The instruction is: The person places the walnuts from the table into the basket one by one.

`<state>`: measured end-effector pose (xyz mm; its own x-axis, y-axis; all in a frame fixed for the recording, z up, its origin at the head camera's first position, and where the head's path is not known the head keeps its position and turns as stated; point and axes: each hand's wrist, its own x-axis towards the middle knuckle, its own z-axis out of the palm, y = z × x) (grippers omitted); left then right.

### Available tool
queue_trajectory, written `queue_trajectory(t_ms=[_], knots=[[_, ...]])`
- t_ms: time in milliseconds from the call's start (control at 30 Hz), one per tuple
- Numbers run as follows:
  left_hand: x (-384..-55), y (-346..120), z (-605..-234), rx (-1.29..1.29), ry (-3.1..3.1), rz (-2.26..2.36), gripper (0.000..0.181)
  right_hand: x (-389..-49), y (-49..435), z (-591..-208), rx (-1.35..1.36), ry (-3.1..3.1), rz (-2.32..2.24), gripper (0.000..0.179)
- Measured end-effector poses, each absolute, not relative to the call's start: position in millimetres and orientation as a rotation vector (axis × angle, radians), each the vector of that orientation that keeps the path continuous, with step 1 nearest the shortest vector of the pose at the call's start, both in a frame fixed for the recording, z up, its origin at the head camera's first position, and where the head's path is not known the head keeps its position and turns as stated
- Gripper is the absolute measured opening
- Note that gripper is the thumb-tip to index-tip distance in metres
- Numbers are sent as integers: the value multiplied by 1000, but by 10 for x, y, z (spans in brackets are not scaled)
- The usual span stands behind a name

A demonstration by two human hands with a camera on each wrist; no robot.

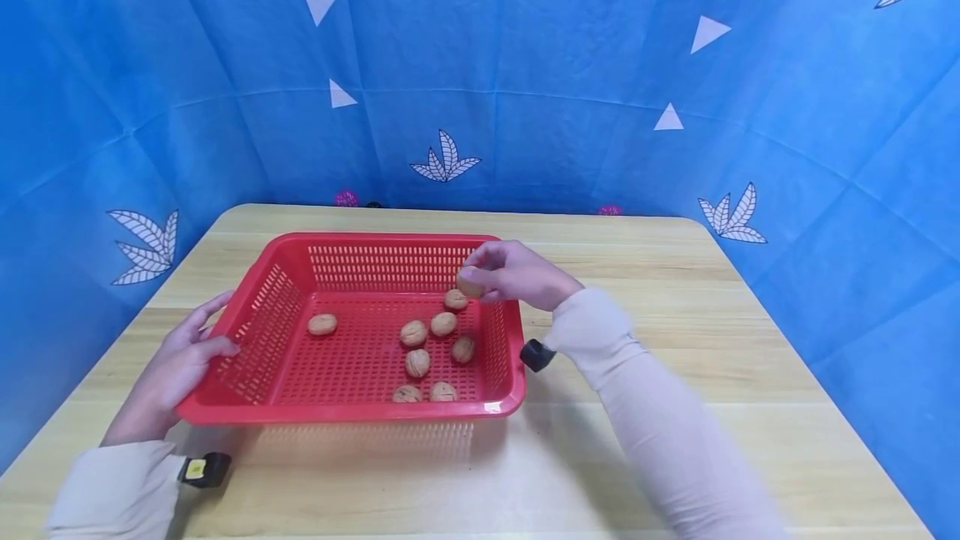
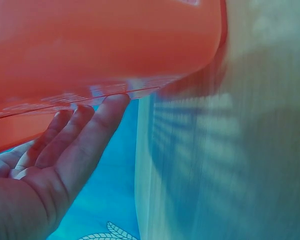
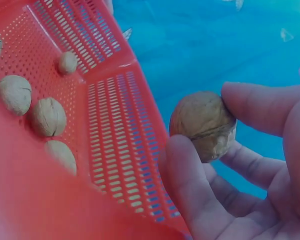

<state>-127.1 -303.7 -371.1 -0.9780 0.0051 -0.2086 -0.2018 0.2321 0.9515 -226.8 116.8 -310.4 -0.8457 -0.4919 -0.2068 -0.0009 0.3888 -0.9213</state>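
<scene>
A red plastic basket [image 1: 352,413] with slotted walls holds several walnuts. My left hand [image 1: 171,369] grips its left rim, with the thumb laid over the edge. The left wrist view shows the fingers [image 2: 85,142] stretched along the outside, under the rim. Over the basket's right end, my right hand [image 1: 517,275] pinches a walnut [image 3: 202,125] between thumb and fingertips, above the other nuts. Most walnuts lie in the right half of the basket, such as one walnut [image 1: 413,333] near the middle. A lone walnut [image 1: 322,324] sits toward the left.
The basket is on a pale wood-grain table [image 1: 675,340], closer to its left side. A blue cloth [image 1: 525,48] with leaf and triangle prints hangs behind and at both sides. Each wrist carries a small black camera, including the right one [image 1: 537,355] beside the basket's right rim.
</scene>
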Motion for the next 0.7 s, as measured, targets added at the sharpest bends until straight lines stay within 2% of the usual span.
queue_trajectory(t_ms=[300,700], knots=[[-1270,-3064,-3721,-194,2295,1887,84,-2414,782,-3159,-319,2310,-1403,25],[-1253,-3077,-3718,-208,2270,1895,85,-2485,618,-3229,-224,2323,-1387,25]])
